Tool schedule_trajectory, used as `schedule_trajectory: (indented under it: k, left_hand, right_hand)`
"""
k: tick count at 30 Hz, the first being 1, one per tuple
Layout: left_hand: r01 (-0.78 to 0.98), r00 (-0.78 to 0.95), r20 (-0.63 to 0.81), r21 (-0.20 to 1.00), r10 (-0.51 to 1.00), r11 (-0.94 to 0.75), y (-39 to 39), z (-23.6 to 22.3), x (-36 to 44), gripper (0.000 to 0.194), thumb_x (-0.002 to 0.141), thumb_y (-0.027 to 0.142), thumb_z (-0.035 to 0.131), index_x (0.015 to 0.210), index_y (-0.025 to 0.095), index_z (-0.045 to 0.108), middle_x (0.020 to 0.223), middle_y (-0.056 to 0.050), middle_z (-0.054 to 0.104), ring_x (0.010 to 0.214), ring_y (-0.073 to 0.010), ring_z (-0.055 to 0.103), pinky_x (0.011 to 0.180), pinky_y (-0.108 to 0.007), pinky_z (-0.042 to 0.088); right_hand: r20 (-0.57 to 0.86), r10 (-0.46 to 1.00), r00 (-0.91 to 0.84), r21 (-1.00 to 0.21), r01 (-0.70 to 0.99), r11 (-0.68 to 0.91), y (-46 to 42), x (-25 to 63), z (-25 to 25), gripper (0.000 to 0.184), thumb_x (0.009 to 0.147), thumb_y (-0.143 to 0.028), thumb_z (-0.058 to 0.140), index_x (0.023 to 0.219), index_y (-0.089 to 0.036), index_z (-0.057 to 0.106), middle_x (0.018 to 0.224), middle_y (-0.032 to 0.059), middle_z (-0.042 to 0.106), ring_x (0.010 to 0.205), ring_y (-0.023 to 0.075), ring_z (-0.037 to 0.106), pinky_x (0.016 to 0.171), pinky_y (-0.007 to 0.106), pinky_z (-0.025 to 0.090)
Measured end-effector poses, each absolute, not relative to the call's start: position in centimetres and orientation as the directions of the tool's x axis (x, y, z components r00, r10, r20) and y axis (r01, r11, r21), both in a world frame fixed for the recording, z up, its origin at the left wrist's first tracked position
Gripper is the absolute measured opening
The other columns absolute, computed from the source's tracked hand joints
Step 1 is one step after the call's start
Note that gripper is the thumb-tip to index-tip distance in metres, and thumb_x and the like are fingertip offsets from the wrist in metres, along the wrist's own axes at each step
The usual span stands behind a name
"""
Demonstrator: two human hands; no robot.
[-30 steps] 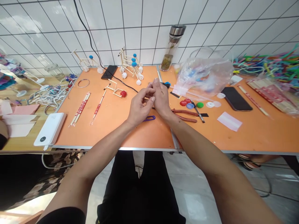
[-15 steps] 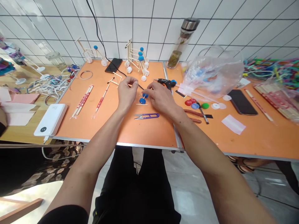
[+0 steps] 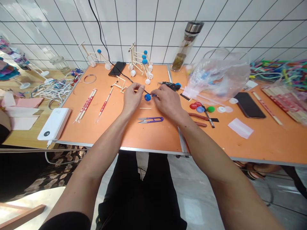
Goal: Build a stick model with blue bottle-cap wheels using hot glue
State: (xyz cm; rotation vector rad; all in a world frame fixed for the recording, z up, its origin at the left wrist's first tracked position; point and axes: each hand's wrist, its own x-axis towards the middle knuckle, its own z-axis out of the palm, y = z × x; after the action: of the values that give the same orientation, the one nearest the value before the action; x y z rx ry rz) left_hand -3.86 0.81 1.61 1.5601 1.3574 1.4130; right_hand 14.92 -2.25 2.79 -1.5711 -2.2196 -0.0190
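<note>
My right hand (image 3: 168, 99) is closed over a pair of small blue wheels (image 3: 147, 97) at mid-table; one wheel faces me and the other is partly hidden by my fingers. Just left of it, my left hand (image 3: 133, 97) has its thumb and fingers pinched together, and whatever they hold is hidden. Below the hands lies a short wooden stick (image 3: 145, 108). Nearer to me are purple-handled thread snips (image 3: 151, 120). A black glue gun (image 3: 170, 85) rests just behind my right hand. Beyond my left hand sits a small stick frame (image 3: 120, 83).
Stick models with white wheels (image 3: 141, 64) stand by the tiled wall, beside a tall glass bottle (image 3: 184, 48). Right are a clear plastic bag (image 3: 220, 75), pliers (image 3: 199, 117), coloured caps (image 3: 210, 109) and a phone (image 3: 249, 104). Left are wrapped chopsticks (image 3: 86, 105) and a white power bank (image 3: 54, 124).
The blue wheels have turned and risen slightly in my right hand; the link between them no longer shows. My left hand has shifted a little to the right, towards them.
</note>
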Motion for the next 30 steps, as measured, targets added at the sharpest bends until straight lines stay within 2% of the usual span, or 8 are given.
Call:
schedule_trajectory:
  k: [4,7,11,17,22,26,28,30]
  left_hand:
    - [0.001,0.018,0.093,0.996,0.995,-0.093,0.2,2.0,-3.3,0.013,0.109,0.037,0.074,0.107,0.023,0.074,0.1,-0.001,0.08,0.076,-0.0118,0.074,0.069,-0.023,0.055]
    - [-0.241,0.185,-0.059,0.965,0.981,0.104,-0.2,2.3,-3.1,0.017,0.108,0.035,0.076,0.119,0.023,0.074,0.103,-0.002,0.084,0.074,-0.0125,0.08,0.067,-0.022,0.062]
    - [-0.374,0.336,-0.127,0.891,0.933,0.256,-0.7,2.6,-3.1,0.013,0.103,0.023,0.081,0.115,0.019,0.077,0.098,-0.003,0.087,0.073,-0.012,0.082,0.07,-0.021,0.065]
    - [-0.445,0.376,-0.181,0.825,0.909,0.348,-0.6,2.4,-3.2,0.002,0.106,0.016,0.076,0.108,0.017,0.077,0.09,-0.003,0.087,0.069,-0.0106,0.082,0.068,-0.018,0.064]
    - [-0.548,0.37,-0.191,0.746,0.909,0.379,-0.2,2.7,-3.7,0.024,0.115,0.015,0.056,0.1,0.016,0.075,0.084,-0.003,0.083,0.065,-0.0093,0.077,0.064,-0.017,0.062]
    - [-0.628,0.375,-0.189,0.668,0.908,0.399,0.0,3.0,-4.2,0.032,0.119,0.021,0.05,0.1,0.017,0.076,0.081,-0.001,0.078,0.064,-0.0064,0.072,0.064,-0.014,0.06]
    - [-0.636,0.38,-0.163,0.669,0.911,0.385,0.0,2.9,-4.3,0.036,0.12,0.023,0.047,0.103,0.019,0.078,0.082,0.0,0.076,0.065,-0.0057,0.071,0.066,-0.014,0.06]
    - [-0.612,0.363,-0.148,0.707,0.92,0.355,0.0,2.8,-4.4,0.036,0.12,0.025,0.047,0.106,0.021,0.079,0.086,-0.001,0.077,0.068,-0.0061,0.072,0.07,-0.015,0.06]
  right_hand:
    - [0.427,0.887,-0.173,-0.364,0.866,0.344,-1.8,15.9,2.3,0.038,0.104,-0.021,0.058,0.129,-0.02,0.087,0.123,0.018,0.077,0.116,0.0362,0.07,0.091,0.046,0.051]
    - [0.45,0.88,-0.151,-0.426,0.83,0.36,-1.3,16.4,1.7,0.036,0.102,-0.023,0.061,0.126,-0.021,0.087,0.117,0.0163,0.079,0.108,0.0341,0.07,0.098,0.048,0.053]
    - [0.466,0.872,-0.146,-0.45,0.81,0.376,-1.2,16.7,1.4,0.035,0.101,-0.025,0.061,0.124,-0.022,0.087,0.112,0.0148,0.079,0.105,0.0336,0.07,0.098,0.049,0.054]
    - [0.502,0.838,-0.212,-0.432,0.778,0.456,-1.7,16.6,1.7,0.034,0.103,-0.022,0.058,0.122,-0.022,0.087,0.113,0.0152,0.079,0.11,0.0341,0.073,0.1,0.05,0.057]
    - [0.56,0.817,-0.137,-0.537,0.691,0.484,-1.4,16.7,1.7,0.037,0.108,-0.034,0.062,0.14,-0.025,0.079,0.129,0.0145,0.08,0.114,0.0325,0.075,0.109,0.054,0.06]
    - [0.403,0.915,0.025,-0.845,0.394,0.362,-0.5,17.4,1.8,0.047,0.108,-0.051,0.066,0.148,-0.027,0.07,0.136,0.0118,0.081,0.114,0.0285,0.079,0.097,0.047,0.067]
    - [0.204,0.979,0.014,-0.971,0.133,0.2,-0.4,17.5,2.1,0.042,0.108,-0.048,0.069,0.144,-0.027,0.07,0.141,0.0104,0.081,0.116,0.0246,0.081,0.089,0.037,0.069]
    - [0.043,0.996,-0.074,-0.993,-0.116,0.034,-0.8,17.2,2.6,0.032,0.108,-0.041,0.071,0.136,-0.028,0.072,0.14,0.0079,0.082,0.115,0.0194,0.082,0.084,0.028,0.068]
